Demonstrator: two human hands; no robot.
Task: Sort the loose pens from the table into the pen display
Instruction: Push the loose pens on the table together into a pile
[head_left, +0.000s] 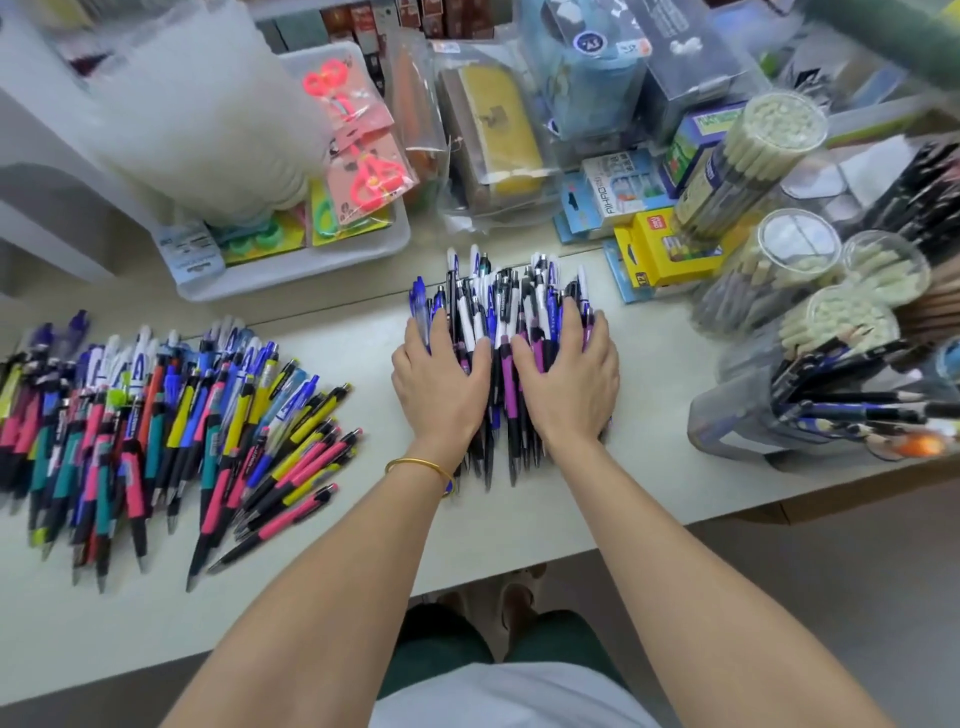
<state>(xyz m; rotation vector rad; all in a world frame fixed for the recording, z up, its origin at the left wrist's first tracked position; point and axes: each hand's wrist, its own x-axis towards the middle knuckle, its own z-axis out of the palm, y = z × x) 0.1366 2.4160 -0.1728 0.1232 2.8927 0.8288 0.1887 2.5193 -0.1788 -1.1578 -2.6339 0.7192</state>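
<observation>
Flat with fingers spread, left hand and right hand press a heap of slim glossy pens

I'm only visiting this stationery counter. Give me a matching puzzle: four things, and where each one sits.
Things: 1 gold bangle; 2 pink scissors; 3 yellow box; 4 multicoloured pen pile.
Places: a in the white tray; b on the table, left side; c on a wrist; d beside the pencil tubs.
Pairs: 1-c, 2-a, 3-d, 4-b.
</observation>
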